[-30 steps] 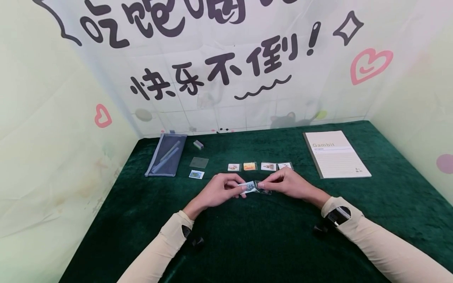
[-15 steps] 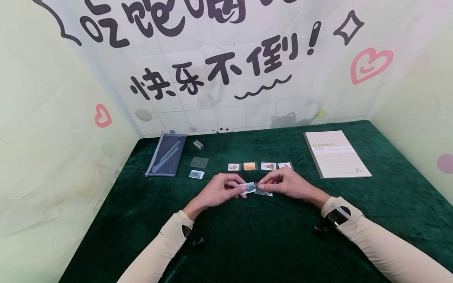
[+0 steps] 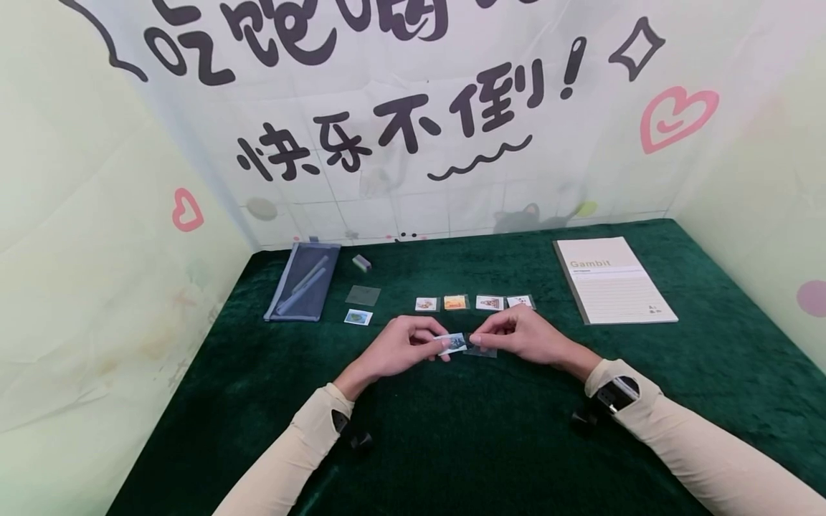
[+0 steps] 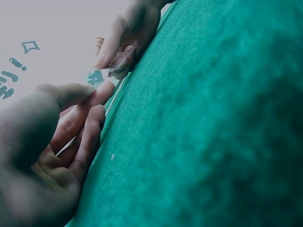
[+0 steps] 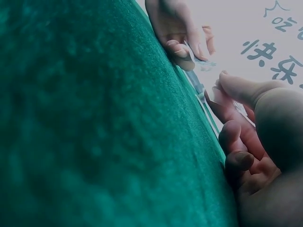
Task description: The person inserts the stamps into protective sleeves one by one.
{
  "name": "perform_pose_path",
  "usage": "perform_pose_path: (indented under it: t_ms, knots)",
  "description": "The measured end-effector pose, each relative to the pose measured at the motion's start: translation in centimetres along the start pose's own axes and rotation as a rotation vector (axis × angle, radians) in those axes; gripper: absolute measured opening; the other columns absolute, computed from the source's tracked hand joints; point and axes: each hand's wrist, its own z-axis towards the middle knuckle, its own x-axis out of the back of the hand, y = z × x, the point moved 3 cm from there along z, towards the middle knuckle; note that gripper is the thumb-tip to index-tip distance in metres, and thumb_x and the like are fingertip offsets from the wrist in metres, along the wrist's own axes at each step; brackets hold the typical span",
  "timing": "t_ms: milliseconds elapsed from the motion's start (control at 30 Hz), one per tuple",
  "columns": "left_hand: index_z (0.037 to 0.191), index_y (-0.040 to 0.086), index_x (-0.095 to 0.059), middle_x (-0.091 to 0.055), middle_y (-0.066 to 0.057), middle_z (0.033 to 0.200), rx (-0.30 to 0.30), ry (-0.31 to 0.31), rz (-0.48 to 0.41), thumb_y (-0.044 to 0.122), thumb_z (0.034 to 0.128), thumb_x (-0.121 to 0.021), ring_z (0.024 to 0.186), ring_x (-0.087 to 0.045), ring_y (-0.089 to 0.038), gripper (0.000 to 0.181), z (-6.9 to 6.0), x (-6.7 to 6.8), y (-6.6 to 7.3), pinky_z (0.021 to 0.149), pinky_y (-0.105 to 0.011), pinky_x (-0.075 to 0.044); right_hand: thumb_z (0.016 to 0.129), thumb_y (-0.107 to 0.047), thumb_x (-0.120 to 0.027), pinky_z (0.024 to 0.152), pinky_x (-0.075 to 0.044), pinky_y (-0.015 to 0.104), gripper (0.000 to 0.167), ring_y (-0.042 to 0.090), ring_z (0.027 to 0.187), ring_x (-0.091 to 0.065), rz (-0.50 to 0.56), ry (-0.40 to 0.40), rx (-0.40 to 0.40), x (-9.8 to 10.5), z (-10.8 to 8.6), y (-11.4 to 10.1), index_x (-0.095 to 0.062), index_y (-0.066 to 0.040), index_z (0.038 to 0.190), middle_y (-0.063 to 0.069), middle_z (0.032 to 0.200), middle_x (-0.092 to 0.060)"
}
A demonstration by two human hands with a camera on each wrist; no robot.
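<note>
Between the thumb and fingers of my left hand (image 3: pixel 403 347) is a small blue-and-white stamp (image 3: pixel 457 342), its left end covered by the thumb. Just right of it, my right hand (image 3: pixel 525 335) pinches a clear plastic sleeve (image 3: pixel 482 352) that hangs below the fingertips. In the left wrist view the sleeve (image 4: pixel 120 64) looks thin and see-through, close to the stamp's (image 4: pixel 95 78) free end. Whether the two touch is hard to tell. Both hands are held low over the green cloth.
Behind the hands lie several sleeved stamps (image 3: pixel 455 303) in a row. To the left are a loose stamp (image 3: pixel 358 317), a clear sleeve (image 3: pixel 363 296), an eraser-like block (image 3: pixel 362 264) and a mesh pouch (image 3: pixel 310 283) with pens. A notebook (image 3: pixel 615 281) lies right.
The clear sleeve has shifted and tilted in my right fingers, now hanging lower beneath them. My left hand and the stamp have stayed almost still.
</note>
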Motion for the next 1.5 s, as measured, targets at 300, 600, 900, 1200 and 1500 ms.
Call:
perform_pose_path:
  t_ms: [300, 600, 900, 1200, 1500]
  knots:
    - [0.123, 0.013, -0.076, -0.084, -0.006, 0.106, 0.036, -0.024, 0.000, 0.027, 0.1105, -0.065, 0.098, -0.074, -0.031, 0.022, -0.6, 0.2, 2.2, 0.081, -0.030, -0.052, 0.105, -0.033, -0.073, 0.071, -0.054, 0.028, 0.015, 0.021, 0.079, -0.068, 0.012, 0.007, 0.011, 0.0, 0.0, 0.1, -0.083, -0.025, 0.111, -0.002, 0.099, -0.081]
    - [0.124, 0.012, -0.075, -0.084, -0.005, 0.103, 0.034, 0.004, 0.002, 0.027, 0.1094, -0.067, 0.094, -0.072, -0.036, 0.023, -1.3, 0.3, 3.6, 0.076, -0.029, -0.050, 0.099, -0.036, -0.080, 0.060, -0.047, 0.026, 0.014, 0.015, 0.064, -0.056, 0.020, 0.011, -0.009, -0.1, -0.1, -0.1, -0.084, -0.027, 0.109, 0.001, 0.092, -0.079]
    - [0.124, 0.013, -0.076, -0.084, -0.004, 0.106, 0.043, -0.021, 0.000, 0.028, 0.1099, -0.066, 0.098, -0.073, -0.034, 0.023, -1.1, 0.2, 3.5, 0.080, -0.029, -0.050, 0.102, -0.039, -0.077, 0.063, -0.049, 0.026, 0.014, 0.018, 0.068, -0.061, -0.018, 0.035, -0.029, 0.0, 0.0, -0.1, -0.082, -0.026, 0.107, 0.000, 0.092, -0.079]
    - [0.124, 0.015, -0.077, -0.084, -0.002, 0.106, 0.050, -0.033, -0.005, 0.030, 0.1101, -0.066, 0.097, -0.071, -0.032, 0.023, -1.2, 0.2, 3.4, 0.079, -0.028, -0.049, 0.103, -0.040, -0.074, 0.064, -0.047, 0.026, 0.015, 0.016, 0.068, -0.058, -0.029, 0.041, -0.031, 0.0, 0.0, -0.2, -0.083, -0.028, 0.107, -0.001, 0.089, -0.077]
    - [0.124, 0.014, -0.077, -0.085, -0.003, 0.105, 0.065, -0.023, 0.007, 0.030, 0.1101, -0.066, 0.097, -0.072, -0.033, 0.024, -1.0, 0.2, 3.1, 0.080, -0.030, -0.050, 0.102, -0.036, -0.077, 0.064, -0.048, 0.026, 0.013, 0.016, 0.068, -0.058, 0.003, 0.030, -0.007, -0.2, -0.1, -0.3, -0.083, -0.027, 0.109, -0.001, 0.092, -0.079]
